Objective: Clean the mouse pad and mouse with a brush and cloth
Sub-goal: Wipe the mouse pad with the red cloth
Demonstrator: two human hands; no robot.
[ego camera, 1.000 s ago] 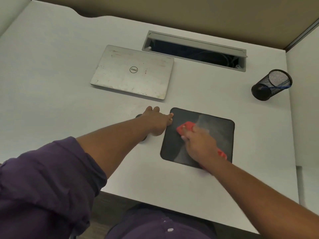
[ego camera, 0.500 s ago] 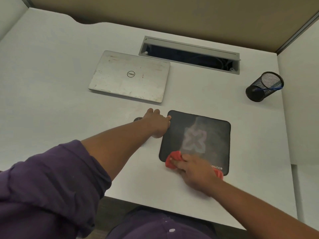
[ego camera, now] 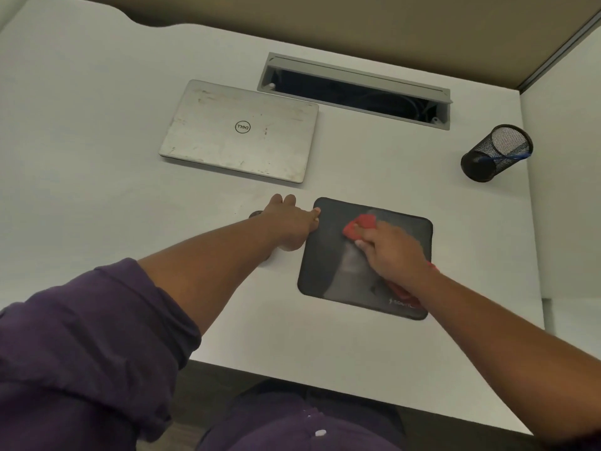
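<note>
A black mouse pad [ego camera: 328,255] lies on the white desk [ego camera: 97,190], with a pale smeared patch down its middle. My right hand [ego camera: 390,252] grips a red cloth [ego camera: 359,227] and presses it on the far middle of the pad; more red shows under my wrist. My left hand [ego camera: 291,226] lies flat beside the pad, fingertips touching its far left corner. A small dark rounded thing [ego camera: 255,213], perhaps the mouse, peeks out behind my left wrist, mostly hidden. No brush is in sight.
A closed silver laptop [ego camera: 240,131] lies beyond my left hand. Behind it is an open grey cable tray [ego camera: 354,89] set in the desk. A black mesh pen cup [ego camera: 496,153] stands at the right, near a side wall.
My right hand has swept the red cloth from the pad's near left edge up to its far middle. My left hand has stayed at the pad's corner.
</note>
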